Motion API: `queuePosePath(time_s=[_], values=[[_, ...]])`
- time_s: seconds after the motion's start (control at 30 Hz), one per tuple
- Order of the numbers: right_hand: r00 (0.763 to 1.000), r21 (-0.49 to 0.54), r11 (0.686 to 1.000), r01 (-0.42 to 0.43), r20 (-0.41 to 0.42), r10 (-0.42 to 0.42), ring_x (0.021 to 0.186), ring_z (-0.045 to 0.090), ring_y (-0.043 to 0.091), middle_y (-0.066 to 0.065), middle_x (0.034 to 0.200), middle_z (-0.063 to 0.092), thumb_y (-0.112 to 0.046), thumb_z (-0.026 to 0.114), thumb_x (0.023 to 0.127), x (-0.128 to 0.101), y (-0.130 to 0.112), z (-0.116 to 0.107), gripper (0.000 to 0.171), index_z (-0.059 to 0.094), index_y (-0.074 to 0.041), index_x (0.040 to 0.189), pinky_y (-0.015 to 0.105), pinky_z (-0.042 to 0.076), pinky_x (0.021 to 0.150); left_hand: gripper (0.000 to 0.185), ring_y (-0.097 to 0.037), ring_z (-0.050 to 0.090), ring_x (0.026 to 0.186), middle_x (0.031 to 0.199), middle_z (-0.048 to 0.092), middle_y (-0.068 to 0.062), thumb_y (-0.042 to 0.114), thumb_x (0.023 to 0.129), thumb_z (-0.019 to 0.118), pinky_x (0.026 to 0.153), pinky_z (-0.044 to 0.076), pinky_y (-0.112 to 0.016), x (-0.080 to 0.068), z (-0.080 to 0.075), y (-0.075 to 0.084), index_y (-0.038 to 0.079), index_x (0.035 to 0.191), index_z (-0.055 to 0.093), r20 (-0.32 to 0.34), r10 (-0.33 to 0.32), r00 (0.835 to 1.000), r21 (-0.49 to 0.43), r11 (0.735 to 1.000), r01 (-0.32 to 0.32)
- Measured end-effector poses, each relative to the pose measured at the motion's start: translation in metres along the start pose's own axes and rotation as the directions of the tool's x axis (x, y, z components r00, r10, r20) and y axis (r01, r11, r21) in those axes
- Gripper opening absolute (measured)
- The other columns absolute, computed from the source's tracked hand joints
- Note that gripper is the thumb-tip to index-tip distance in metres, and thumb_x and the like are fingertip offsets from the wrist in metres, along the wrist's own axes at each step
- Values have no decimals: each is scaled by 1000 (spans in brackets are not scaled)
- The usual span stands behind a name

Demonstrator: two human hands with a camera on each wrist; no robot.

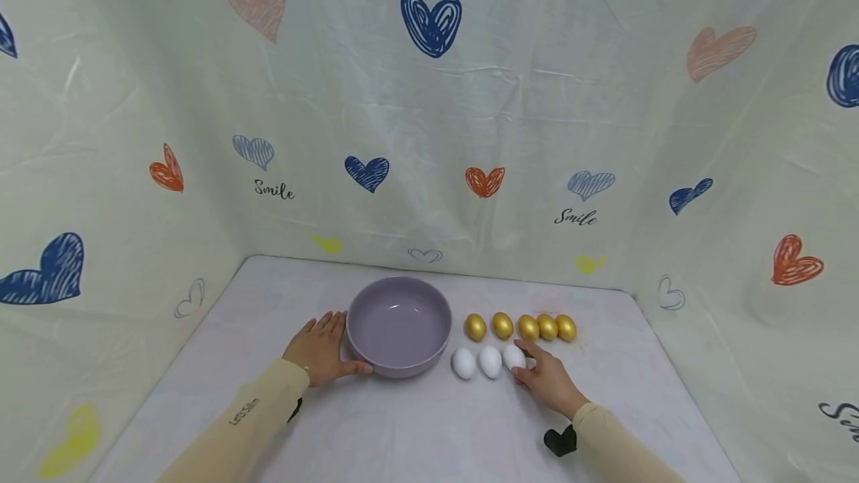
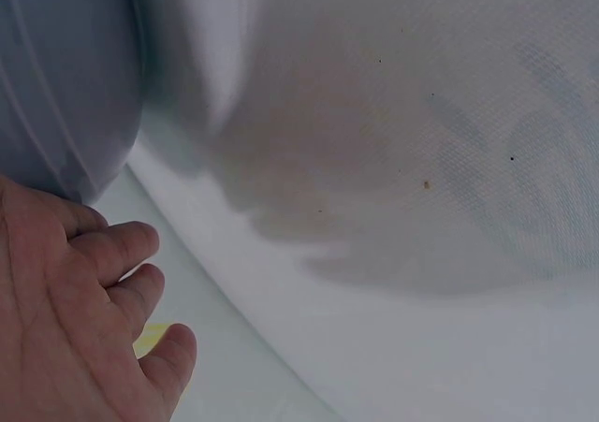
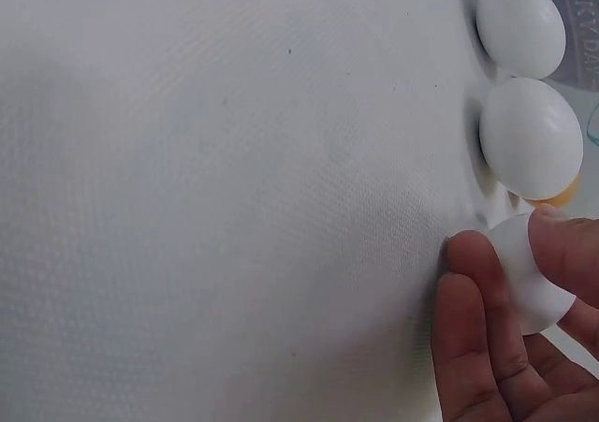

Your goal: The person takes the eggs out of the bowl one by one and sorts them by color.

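Note:
A round mauve bowl (image 1: pixel 403 373) stands on the table in the head view. My left hand (image 1: pixel 321 350) lies along its left side, fingers spread and fairly straight, thumb at the near side of the base. My right hand (image 1: pixel 552 384) pinches the rightmost white egg (image 1: pixel 513 357) between thumb and fingers. In the right wrist view, the thumb and fingers cover parts of that egg (image 3: pixel 526 277). Left of it, a middle white egg (image 1: pixel 490 362) and a left white egg (image 1: pixel 463 363) stand in the same row, nearest the bowl.
Behind the white eggs runs a row of several golden eggs, from a left one (image 1: pixel 476 327) to a right one (image 1: pixel 566 328). All stand on a table with a pale cloth (image 1: pixel 416 431). A curtain printed with hearts (image 1: pixel 429 110) surrounds the table at the back and sides.

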State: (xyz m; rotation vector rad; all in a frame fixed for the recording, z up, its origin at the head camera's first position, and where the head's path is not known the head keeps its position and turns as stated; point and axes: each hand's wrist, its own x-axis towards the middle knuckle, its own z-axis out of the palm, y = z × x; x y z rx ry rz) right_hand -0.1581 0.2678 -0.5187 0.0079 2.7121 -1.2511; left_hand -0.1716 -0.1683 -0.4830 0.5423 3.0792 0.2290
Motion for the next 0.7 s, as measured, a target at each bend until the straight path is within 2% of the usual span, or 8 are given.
queuePosePath(time_s=[0.27, 0.47, 0.7], values=[[1000, 19, 1000, 9, -16, -9, 72, 63, 14, 19, 134, 57, -3, 72, 91, -6, -1, -1, 62, 46, -3, 147, 27, 53, 63, 123, -43, 36, 139, 148, 42, -30, 85, 76, 54, 112, 30, -58, 0, -3, 2, -15, 146, 36, 17, -10, 1000, -9, 1000, 10], [1000, -19, 1000, 10, -16, -11, 72, 59, 14, 19, 136, 56, -9, 74, 90, -7, 1, -1, 65, 45, -4, 148, 28, 52, 62, 123, -43, 35, 140, 149, 41, -29, 86, 76, 52, 113, 29, -58, -1, 0, 1, -14, 147, 35, 11, -14, 1000, 0, 1000, 14], [1000, -47, 999, 11, -15, -12, 79, 64, 13, 20, 137, 56, -16, 77, 88, -13, 2, -9, 73, 40, -1, 149, 30, 55, 68, 120, -44, 35, 140, 149, 41, -30, 82, 76, 58, 113, 28, -59, -6, -3, -1, -13, 147, 36, 15, -20, 1000, -24, 1000, 20]])
